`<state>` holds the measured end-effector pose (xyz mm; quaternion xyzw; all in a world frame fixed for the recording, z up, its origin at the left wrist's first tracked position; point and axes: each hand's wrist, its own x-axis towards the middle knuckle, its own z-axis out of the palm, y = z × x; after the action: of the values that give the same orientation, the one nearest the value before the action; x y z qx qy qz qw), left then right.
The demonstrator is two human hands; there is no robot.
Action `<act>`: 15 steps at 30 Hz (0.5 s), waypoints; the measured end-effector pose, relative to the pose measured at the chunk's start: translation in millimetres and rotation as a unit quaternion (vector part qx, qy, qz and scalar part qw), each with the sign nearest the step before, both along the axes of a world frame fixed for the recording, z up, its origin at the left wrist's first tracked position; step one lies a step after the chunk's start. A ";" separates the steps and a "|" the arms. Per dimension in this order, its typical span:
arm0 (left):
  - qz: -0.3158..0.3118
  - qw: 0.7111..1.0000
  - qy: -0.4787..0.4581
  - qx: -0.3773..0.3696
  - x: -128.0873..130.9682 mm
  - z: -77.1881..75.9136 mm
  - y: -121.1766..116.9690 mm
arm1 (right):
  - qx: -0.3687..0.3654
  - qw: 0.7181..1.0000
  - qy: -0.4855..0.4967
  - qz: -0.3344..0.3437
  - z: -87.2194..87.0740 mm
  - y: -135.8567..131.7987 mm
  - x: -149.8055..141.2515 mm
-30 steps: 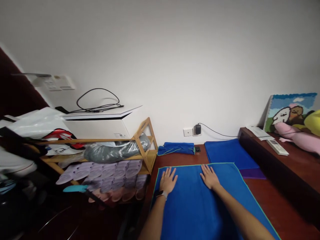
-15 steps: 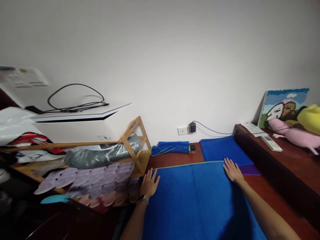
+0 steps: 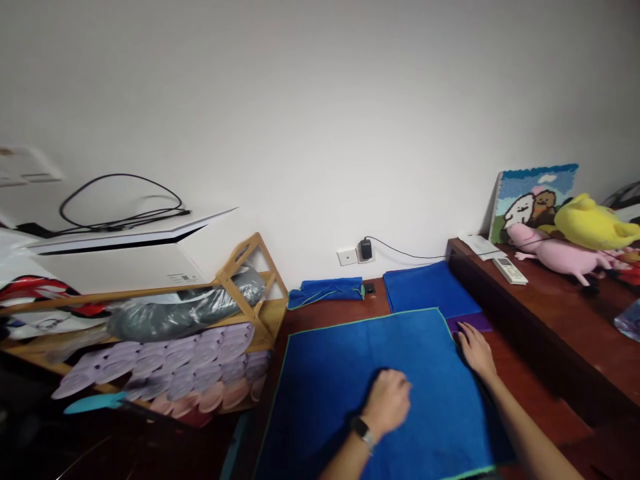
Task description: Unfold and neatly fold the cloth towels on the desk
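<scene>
A blue microfibre towel with a green edge lies spread flat on the reddish-brown wooden surface. My left hand, curled into a fist with a black-strapped watch at its wrist, rests on the towel's middle. It does not visibly hold a fold. My right hand lies with its fingers apart on the towel's right edge, next to a purple cloth. Behind the spread towel lie a flat blue towel and a folded blue towel.
A bamboo shoe rack with lilac slippers stands to the left. To the right, a dark wooden ledge holds a remote control, pink and yellow plush toys, and a picture.
My left hand has moved from the towel's left edge toward its middle and curled into a fist. My right hand stays near the right edge. The whole view has shifted, showing more of the towel.
</scene>
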<state>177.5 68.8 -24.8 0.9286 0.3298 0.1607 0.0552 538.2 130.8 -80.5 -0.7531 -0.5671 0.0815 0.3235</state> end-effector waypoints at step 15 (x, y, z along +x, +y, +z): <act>-0.083 0.995 0.039 -0.034 189.2 -24.3 -99.5 | -0.140 0.987 0.053 -0.058 47.7 38.7 -22.5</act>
<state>366.6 -30.7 -49.1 0.9559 0.2591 0.1077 0.0872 515.7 169.6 -32.8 -0.8172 -0.4875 0.1811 0.2484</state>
